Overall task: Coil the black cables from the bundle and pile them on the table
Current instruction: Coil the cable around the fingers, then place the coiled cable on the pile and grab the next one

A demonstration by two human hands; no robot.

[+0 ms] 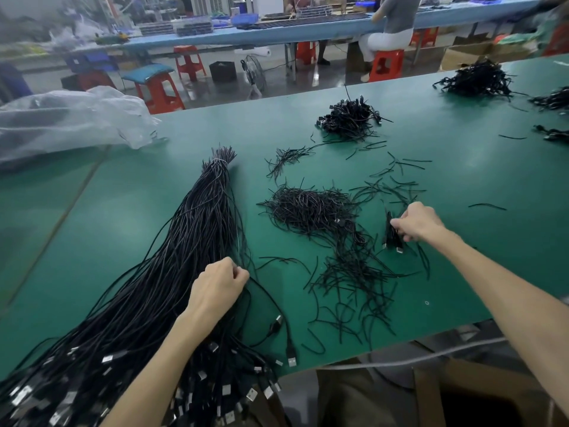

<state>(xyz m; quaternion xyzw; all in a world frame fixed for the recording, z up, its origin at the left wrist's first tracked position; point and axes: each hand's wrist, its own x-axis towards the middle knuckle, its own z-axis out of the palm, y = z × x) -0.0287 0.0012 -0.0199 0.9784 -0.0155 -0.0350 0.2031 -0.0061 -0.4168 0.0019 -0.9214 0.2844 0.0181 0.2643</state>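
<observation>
While right grip (415,221) clasps a coiled black cable (391,235), left grip (220,283) pinches the tied black bundle (197,241): draw one strand straight.

We see a smooth, matt green desk (129,217). On it the bundle (184,257) of black cables looks rubbery, faintly sheened, ending in shiny metal plugs (292,361). Left of the bundle, a translucent, crinkled plastic bag (70,118).

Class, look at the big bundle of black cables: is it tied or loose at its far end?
Tied. A pale tie wraps the bundle near its far end, pinching it narrow; toward the person it fans out.
</observation>
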